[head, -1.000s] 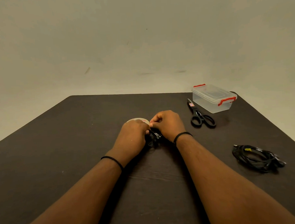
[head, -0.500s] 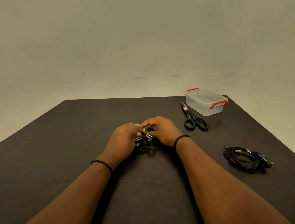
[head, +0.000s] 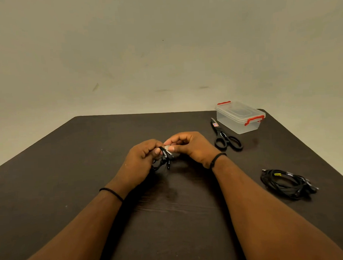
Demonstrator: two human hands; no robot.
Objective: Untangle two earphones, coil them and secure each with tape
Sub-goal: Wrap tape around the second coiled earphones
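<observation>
My left hand (head: 142,160) grips a small coiled black earphone (head: 164,159) just above the middle of the dark table (head: 70,173). My right hand (head: 189,146) pinches a pale strip of tape (head: 168,148) against the top of that coil. A short cable end hangs below the hands. The tape roll is hidden behind my hands. A second black earphone (head: 287,181) lies coiled on the table at the right, with a small yellow tape band on it.
Black-handled scissors (head: 225,136) lie right of my hands, blades pointing away. Behind them stands a closed clear plastic box (head: 240,117) with red clips, near the far right corner. A plain wall rises beyond the table's far edge.
Both hands have lifted the coil slightly and drawn it off the tape roll, which no longer shows. The right fingers now pinch a pale tape strip at the coil's top.
</observation>
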